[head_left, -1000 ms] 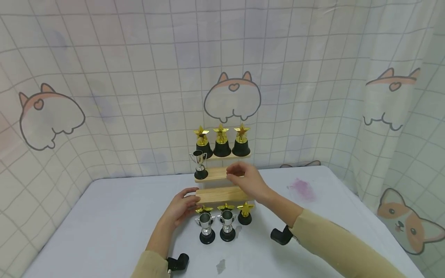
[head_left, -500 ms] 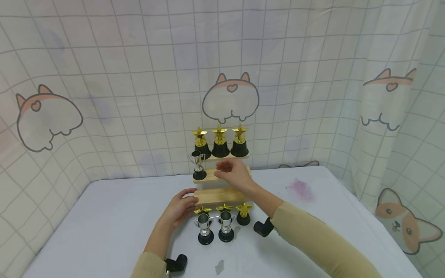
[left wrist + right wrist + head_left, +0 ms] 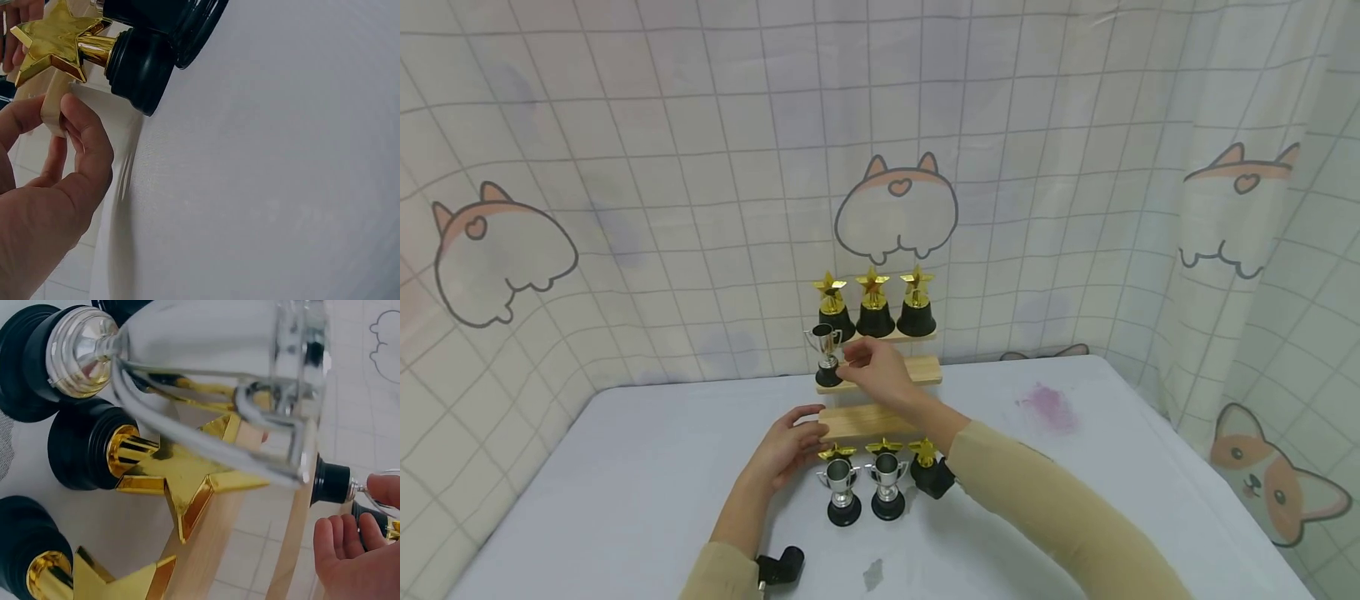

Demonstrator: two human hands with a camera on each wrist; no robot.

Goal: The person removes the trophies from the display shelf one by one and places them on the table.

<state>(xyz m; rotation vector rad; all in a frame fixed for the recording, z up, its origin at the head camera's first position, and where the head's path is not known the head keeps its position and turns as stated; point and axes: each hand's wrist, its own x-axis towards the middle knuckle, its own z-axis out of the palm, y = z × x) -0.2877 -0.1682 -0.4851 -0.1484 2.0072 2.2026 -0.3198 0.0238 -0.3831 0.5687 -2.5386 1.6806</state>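
On the middle tier of a wooden stepped stand [image 3: 925,370], a small silver cup trophy [image 3: 826,342] with a black base stands upright at the left end. My right hand [image 3: 880,371] is beside it, fingers loosely curved; its thumb overlaps the cup in the right wrist view, and contact is unclear. My left hand [image 3: 790,446] grips the left end of the stand's lower tier [image 3: 865,422], pinching the wood between thumb and fingers [image 3: 84,128] in the left wrist view. In front of the stand are two silver cup trophies [image 3: 842,487] and several gold star trophies [image 3: 181,469].
Three gold star trophies [image 3: 874,300] with black bases fill the top tier. A white cloth covers the table [image 3: 647,483], with a pink stain [image 3: 1048,408] to the right. A checked curtain [image 3: 700,167] hangs behind.
My right hand has moved left along the middle tier to the silver cup trophy, its sleeve and wrist camera following. The left hand stays on the lower tier.
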